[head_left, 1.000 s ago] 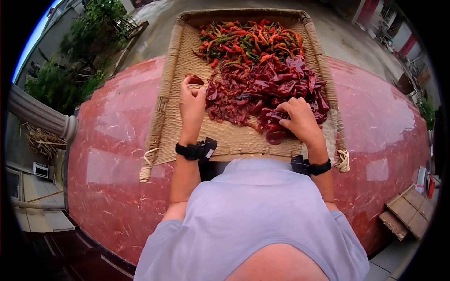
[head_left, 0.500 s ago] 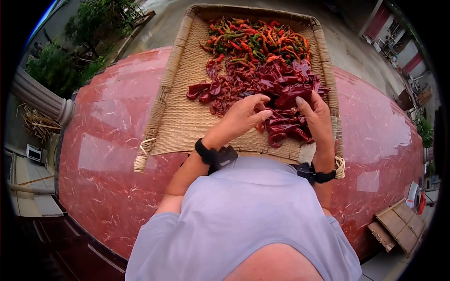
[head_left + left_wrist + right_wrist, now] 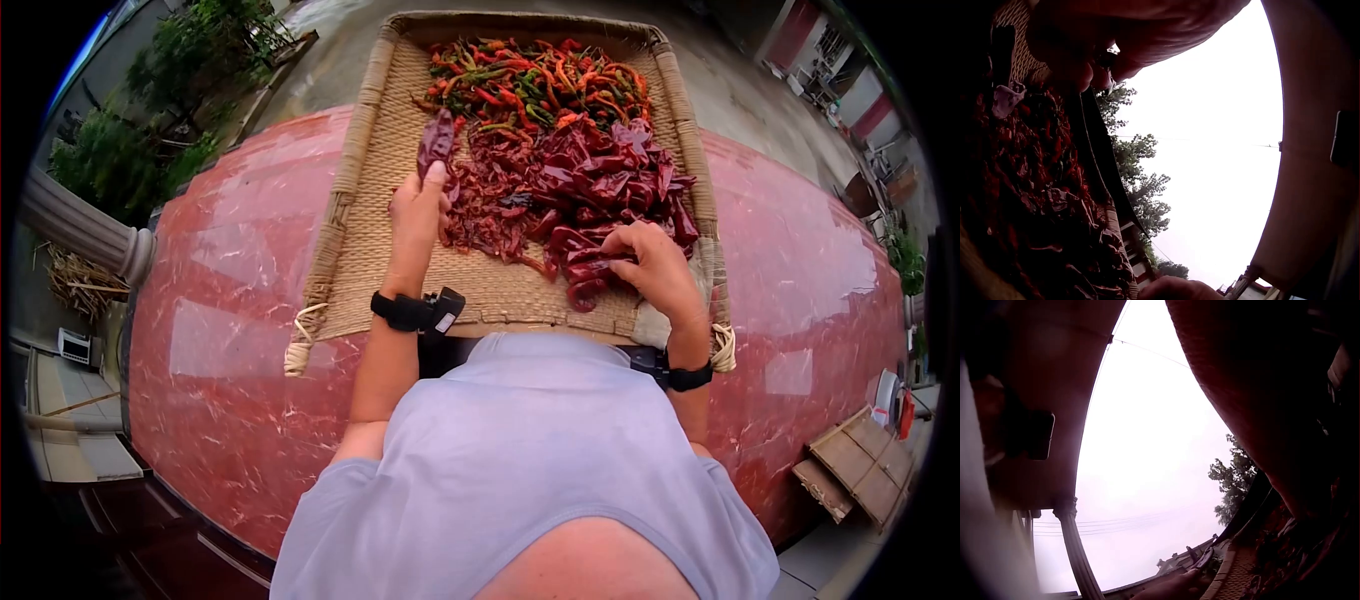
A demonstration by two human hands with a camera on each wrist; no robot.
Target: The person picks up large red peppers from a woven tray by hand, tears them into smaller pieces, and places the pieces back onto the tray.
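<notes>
Woven tray [image 3: 480, 299] bears dark peppers [image 3: 620, 180], with chillies [image 3: 545, 85] beyond. Right hand [image 3: 655, 268], fingers bent, is at the pile's near side; cannot tell whether it grips any. Left hand [image 3: 413, 222] pinches one pepper [image 3: 436, 140] over the tray's left part.

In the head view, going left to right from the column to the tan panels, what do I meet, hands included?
Column, left hand, shriveled red peppers, right hand, tan panels.
</notes>
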